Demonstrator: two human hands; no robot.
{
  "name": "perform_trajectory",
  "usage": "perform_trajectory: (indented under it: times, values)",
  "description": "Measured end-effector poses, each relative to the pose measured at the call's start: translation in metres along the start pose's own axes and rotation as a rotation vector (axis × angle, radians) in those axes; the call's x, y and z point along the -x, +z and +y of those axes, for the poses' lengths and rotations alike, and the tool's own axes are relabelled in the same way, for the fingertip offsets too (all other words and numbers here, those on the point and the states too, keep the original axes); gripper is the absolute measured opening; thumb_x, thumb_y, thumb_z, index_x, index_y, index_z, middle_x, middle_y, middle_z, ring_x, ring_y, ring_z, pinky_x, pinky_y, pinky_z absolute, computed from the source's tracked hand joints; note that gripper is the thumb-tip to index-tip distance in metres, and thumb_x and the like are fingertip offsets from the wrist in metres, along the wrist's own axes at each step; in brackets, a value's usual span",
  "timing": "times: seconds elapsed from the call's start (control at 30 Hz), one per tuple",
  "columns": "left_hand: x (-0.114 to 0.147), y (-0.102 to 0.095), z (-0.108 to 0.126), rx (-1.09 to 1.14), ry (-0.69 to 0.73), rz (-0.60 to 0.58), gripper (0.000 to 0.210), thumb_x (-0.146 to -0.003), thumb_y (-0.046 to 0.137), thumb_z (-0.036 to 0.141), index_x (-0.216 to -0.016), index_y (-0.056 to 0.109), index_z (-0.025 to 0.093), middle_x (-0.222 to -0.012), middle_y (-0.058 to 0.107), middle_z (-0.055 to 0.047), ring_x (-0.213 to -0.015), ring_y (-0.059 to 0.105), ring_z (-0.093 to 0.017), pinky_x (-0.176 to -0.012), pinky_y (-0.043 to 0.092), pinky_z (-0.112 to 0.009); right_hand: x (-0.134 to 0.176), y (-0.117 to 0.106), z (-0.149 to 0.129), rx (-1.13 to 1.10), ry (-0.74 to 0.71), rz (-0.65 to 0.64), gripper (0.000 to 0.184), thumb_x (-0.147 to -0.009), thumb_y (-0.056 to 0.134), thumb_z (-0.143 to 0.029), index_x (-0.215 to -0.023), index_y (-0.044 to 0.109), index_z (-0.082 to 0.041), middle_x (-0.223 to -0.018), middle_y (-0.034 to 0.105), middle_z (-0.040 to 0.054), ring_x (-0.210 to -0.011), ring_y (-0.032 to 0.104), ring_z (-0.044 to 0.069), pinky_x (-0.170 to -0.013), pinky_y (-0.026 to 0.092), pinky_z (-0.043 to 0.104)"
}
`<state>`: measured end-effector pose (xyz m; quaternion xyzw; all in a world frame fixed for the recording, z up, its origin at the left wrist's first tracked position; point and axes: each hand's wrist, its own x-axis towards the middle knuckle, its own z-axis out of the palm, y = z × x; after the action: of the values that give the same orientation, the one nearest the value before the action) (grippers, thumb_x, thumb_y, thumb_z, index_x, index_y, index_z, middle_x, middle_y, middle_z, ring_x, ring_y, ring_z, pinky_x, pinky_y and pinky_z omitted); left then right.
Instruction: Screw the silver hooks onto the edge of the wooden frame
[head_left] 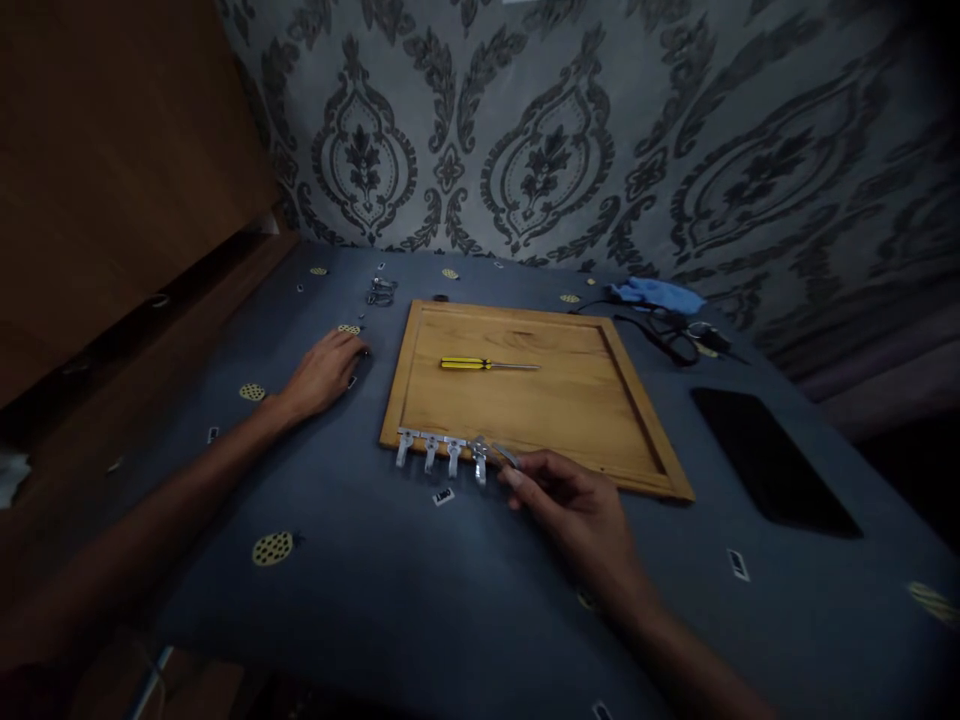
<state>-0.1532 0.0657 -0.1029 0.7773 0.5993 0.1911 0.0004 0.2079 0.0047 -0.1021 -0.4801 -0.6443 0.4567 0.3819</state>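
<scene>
Right hand (574, 505) pinched nearly closed, you grip a slim metal strip (505, 455) between thumb and fingertips at the front edge of a framed wooden panel (517, 410), while your left hand (326, 372) rests on the table (360, 580), well to the left of the panel, its fingers loosely curled downward; whether those fingers have hold of the small dark spot at their tips cannot be told. The strip points toward a row of four metal fittings (454, 456) set along the left part of the panel's front rim, their narrow ends reaching past the edge toward you. The nearest of the four to your right hand has a broader, cross-like top; whether the strip touches it is unclear. A screwdriver (489, 364) with a yellow-and-black handle lies across the middle of the panel, its shaft pointing right. Beyond your left hand, a small group of metal pieces (381, 291) sits near the back of the table, which is covered in dark blue printed with yellow pineapples. To your right lie a flat black slab (776, 460) and, farther back, a crumpled blue cloth (656, 295) beside a black cable (660, 338), before a patterned wall (450, 120).
</scene>
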Motion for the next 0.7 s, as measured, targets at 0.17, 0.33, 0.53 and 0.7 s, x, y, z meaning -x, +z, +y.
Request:
perform_trajectory:
  times: [0.17, 0.33, 0.53, 0.7]
  values:
    - [-0.001, 0.002, -0.006, -0.023, -0.015, -0.02, 0.027, -0.098, 0.062, 0.038, -0.114, 0.066, 0.015, -0.117, 0.067, -0.008, -0.111, 0.065, -0.023, -0.099, 0.055, -0.047, -0.001, -0.001, 0.004, -0.034, 0.002, -0.02, 0.026, -0.077, 0.077, -0.052, -0.076, 0.074, -0.026, -0.062, 0.068, 0.0012, -0.054, 0.063, 0.016, -0.053, 0.053, 0.03]
    - [0.002, -0.001, -0.005, -0.024, -0.011, -0.023, 0.025, -0.099, 0.061, 0.037, -0.111, 0.066, 0.015, -0.115, 0.067, -0.008, -0.111, 0.064, -0.023, -0.099, 0.054, -0.047, -0.002, -0.002, 0.005, -0.022, -0.007, -0.041, 0.021, -0.079, 0.075, -0.048, -0.079, 0.075, -0.027, -0.059, 0.066, 0.0002, -0.054, 0.063, 0.017, -0.053, 0.053, 0.031]
    - [0.006, -0.001, 0.002, -0.03, 0.011, -0.019, 0.029, -0.101, 0.045, 0.025, -0.122, 0.064, 0.02, -0.117, 0.067, -0.01, -0.111, 0.06, -0.025, -0.101, 0.05, -0.044, -0.002, -0.002, 0.005, -0.048, 0.003, -0.038, 0.023, -0.078, 0.078, -0.049, -0.078, 0.074, -0.026, -0.058, 0.066, -0.0004, -0.053, 0.063, 0.017, -0.055, 0.056, 0.032]
    - [0.008, -0.003, 0.005, -0.055, 0.032, -0.034, 0.037, -0.102, 0.036, 0.032, -0.115, 0.068, 0.019, -0.112, 0.066, -0.012, -0.107, 0.059, -0.028, -0.096, 0.051, -0.044, -0.001, 0.0, 0.002, -0.112, 0.012, -0.049, 0.033, -0.074, 0.083, -0.053, -0.078, 0.073, -0.022, -0.06, 0.069, 0.0001, -0.053, 0.065, 0.015, -0.055, 0.057, 0.029]
